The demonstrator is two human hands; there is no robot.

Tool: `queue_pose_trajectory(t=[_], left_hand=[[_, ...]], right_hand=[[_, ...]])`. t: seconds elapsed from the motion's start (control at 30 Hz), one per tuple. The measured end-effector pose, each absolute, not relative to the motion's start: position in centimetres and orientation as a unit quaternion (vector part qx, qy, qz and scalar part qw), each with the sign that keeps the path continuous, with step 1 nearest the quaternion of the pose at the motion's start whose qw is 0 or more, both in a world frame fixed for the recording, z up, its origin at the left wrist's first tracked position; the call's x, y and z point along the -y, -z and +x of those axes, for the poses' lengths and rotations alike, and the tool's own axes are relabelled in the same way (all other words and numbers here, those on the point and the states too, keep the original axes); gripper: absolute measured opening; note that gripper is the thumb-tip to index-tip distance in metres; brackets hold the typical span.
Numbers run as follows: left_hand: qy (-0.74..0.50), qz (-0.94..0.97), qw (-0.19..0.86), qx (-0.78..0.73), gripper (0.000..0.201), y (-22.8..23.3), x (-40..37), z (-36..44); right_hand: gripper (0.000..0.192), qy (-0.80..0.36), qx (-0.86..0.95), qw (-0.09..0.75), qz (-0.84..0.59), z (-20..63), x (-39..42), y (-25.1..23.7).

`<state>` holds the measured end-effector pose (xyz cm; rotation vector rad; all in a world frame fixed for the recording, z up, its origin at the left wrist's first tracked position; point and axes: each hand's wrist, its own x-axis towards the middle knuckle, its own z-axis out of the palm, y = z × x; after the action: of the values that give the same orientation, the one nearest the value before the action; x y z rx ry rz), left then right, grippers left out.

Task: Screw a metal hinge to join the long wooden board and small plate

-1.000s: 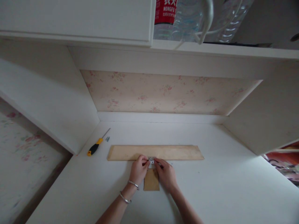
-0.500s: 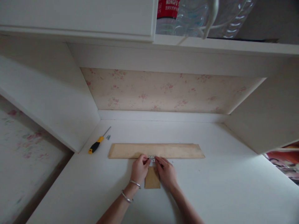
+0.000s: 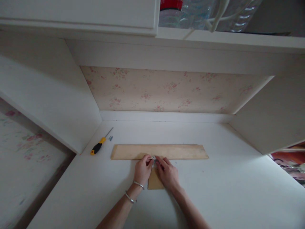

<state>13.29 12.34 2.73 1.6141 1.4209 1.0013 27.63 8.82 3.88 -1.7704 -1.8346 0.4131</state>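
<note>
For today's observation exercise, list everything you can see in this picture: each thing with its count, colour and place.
Board: 1, pale wood, long, flat across the desk's middle.
Small board: 1, tan, near side of the board, between the hands.
Hinge: 1, silver, where the two boards meet.
Screwdriver: 1, yellow and black, desk's far left.
Screws: a few, grey, by the screwdriver's tip.
Desk: 1, white.
Bottles: clear, one red-labelled, shelf above.
Bracelets: 2, silver, left wrist.
Left hand: on the hinge.
Right hand: on the hinge.
</note>
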Motion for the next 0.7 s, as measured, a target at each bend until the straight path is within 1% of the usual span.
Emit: queue_pose_trajectory(t=[0.2, 0.3, 0.37, 0.53, 0.6, 0.7], left_hand=[[-0.385, 0.64, 0.37, -0.553, 0.019, -2.8, -12.2, 13.3], [-0.372, 0.654, 0.377, -0.54, 0.024, -3.0, -12.3, 13.4], [-0.365, 0.658, 0.383, -0.536, 0.027, -3.0, -12.3, 13.3], [-0.375, 0.661, 0.376, -0.531, 0.03, -2.7, -12.3, 13.2], [-0.375, 0.661, 0.371, -0.533, 0.03, -2.6, -12.3, 13.1], [-0.374, 0.666, 0.366, -0.532, 0.029, -2.4, -12.3, 12.8]], right_hand=[[0.037, -0.097, 0.73, 0.207, -0.644, 26.7, -8.7, -4.5], [0.038, -0.087, 0.734, 0.195, -0.645, 26.7, -8.7, -4.5], [0.039, -0.098, 0.732, 0.211, -0.641, 26.9, -8.6, -4.4], [0.037, -0.149, 0.71, 0.286, -0.626, 27.5, -8.5, -3.9], [0.037, -0.151, 0.704, 0.297, -0.627, 27.7, -8.4, -3.7], [0.037, -0.137, 0.711, 0.289, -0.626, 27.7, -8.2, -3.4]])
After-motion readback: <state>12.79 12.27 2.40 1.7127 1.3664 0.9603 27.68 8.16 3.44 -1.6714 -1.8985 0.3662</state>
